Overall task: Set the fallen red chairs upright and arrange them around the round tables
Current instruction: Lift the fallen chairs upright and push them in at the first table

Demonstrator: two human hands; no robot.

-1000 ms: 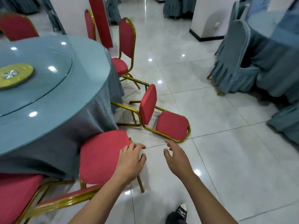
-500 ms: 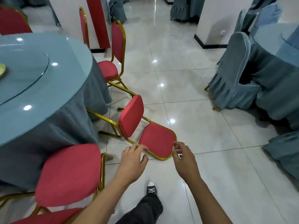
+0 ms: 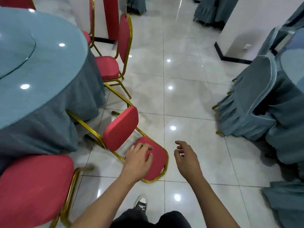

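Hands first: left hand (image 3: pixel 139 159) hovers over the fallen chair (image 3: pixel 131 142), fingers curled and blurry, so can't tell if it's touching. Right hand (image 3: pixel 186 157) hangs loose just right of it. Table (image 3: pixel 42 66) is cut off left.

Open tile floor (image 3: pixel 189 99) btwn round table (image 3: pixel 41 66) & covered chairs (image 3: pixel 253 102); fallen chair (image 3: pixel 121 129) blocks table side.
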